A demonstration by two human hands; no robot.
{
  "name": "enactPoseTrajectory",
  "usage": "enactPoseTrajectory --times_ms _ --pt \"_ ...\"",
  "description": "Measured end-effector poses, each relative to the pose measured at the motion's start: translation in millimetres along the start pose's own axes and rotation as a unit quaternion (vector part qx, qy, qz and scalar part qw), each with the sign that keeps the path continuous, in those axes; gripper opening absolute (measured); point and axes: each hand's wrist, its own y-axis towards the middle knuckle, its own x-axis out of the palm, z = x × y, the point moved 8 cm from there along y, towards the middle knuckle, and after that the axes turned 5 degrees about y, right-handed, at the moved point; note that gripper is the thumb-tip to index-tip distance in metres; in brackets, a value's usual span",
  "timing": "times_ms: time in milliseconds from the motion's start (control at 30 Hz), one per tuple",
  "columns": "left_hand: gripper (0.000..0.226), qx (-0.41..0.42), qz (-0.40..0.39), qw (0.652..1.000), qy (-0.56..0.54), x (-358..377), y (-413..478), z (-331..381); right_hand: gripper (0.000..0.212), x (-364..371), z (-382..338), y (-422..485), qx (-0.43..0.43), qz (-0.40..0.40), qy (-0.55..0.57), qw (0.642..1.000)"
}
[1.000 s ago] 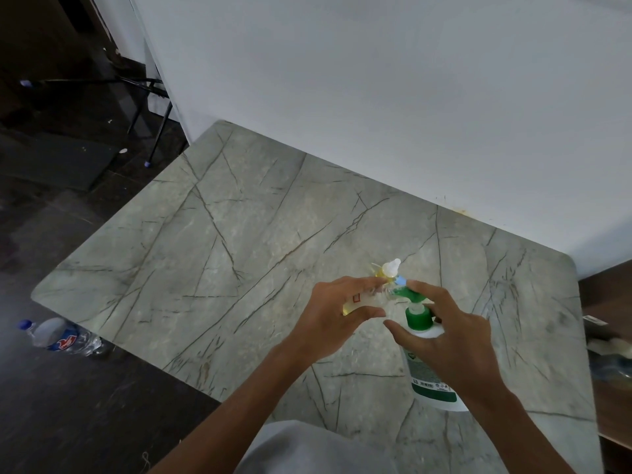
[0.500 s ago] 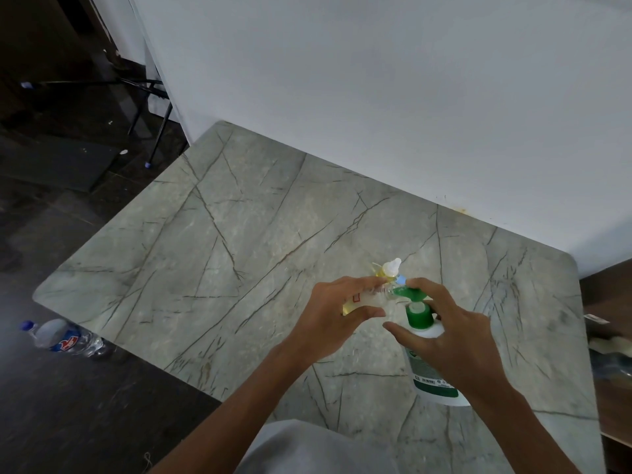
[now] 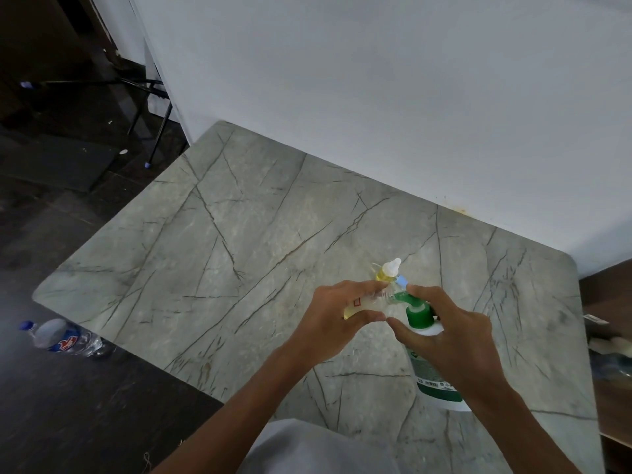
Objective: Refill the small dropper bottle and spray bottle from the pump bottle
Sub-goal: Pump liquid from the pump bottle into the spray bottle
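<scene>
Against white wall (image 3: pixel 376 97), marble table (image 3: pixel 205 251); left hand (image 3: pixel 337 319) round bottle (image 3: pixel 359 302), right hand (image 3: pixel 455 340) round pump (image 3: pixel 419 316)

The grey-green, dark-veined stone-look tabletop (image 3: pixel 239 251) is smooth with a dull sheen, and the white painted wall (image 3: pixel 376 97) is matt. The tall white plastic pump bottle (image 3: pixel 434 381) looks smooth and faintly glossy, as does its green plastic pump head (image 3: pixel 419 314); the small clear plastic bottle (image 3: pixel 362 302) and the yellow dropper bottle with a milky plastic tip (image 3: pixel 388 271) are see-through.
</scene>
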Motion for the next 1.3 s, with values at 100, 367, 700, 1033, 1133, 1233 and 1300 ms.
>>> enactPoseTrajectory --times_ms 100,367,700,1033,1133,1233,1300 --pt "0.047 -0.01 -0.001 1.0 -0.002 0.2 -0.1 -2.2 0.06 1.0 2.6 0.2 0.008 -0.014 -0.005 1.0" --pt "0.047 -0.013 0.008 1.0 -0.012 -1.9 0.2 -1.5 0.066 2.9 4.1 -4.5 0.011 -0.008 -0.008 1.0" --pt "0.049 0.005 0.0 1.0 0.004 -0.3 -2.2 0.3 0.057 -3.0 -3.4 -2.4 -0.014 0.02 0.008 1.0" --pt "0.047 -0.016 0.01 1.0 -0.021 -4.1 -1.3 -0.9 0.068 -1.5 0.1 -4.8 0.007 0.006 -0.013 1.0" --pt "0.047 -0.014 0.014 1.0 -0.023 -4.6 -0.9 0.0 0.068 -1.0 -0.2 -6.5 0.011 0.014 -0.003 1.0" --pt "0.048 -0.01 0.015 1.0 -0.017 -3.6 -0.8 0.4 0.067 -0.6 -1.8 -5.4 0.008 0.015 0.008 1.0" --pt "0.047 -0.009 0.016 1.0 -0.017 -3.8 -1.4 -0.3 0.066 -0.8 -2.6 -5.7 0.005 0.016 0.011 1.0"
